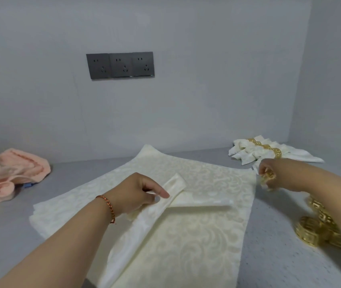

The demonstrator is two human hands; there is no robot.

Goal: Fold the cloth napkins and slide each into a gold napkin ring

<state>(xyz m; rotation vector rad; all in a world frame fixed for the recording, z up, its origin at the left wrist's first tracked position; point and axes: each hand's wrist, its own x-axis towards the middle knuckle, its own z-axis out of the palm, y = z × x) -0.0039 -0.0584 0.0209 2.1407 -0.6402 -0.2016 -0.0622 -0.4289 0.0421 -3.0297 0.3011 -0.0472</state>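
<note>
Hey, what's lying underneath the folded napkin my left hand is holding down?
The folded napkin lies on a stack of flat cream damask napkins, edges visible at the stack's left. The grey table shows around the stack. How many napkins are stacked, or anything beneath them, is hidden.

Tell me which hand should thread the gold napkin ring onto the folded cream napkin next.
Probably the right hand: it already holds a gold filigree napkin ring, though blur hides the grip. The left hand is busy, pinching the folded cream damask napkin at its bend on the stack of flat cream napkins.
</note>
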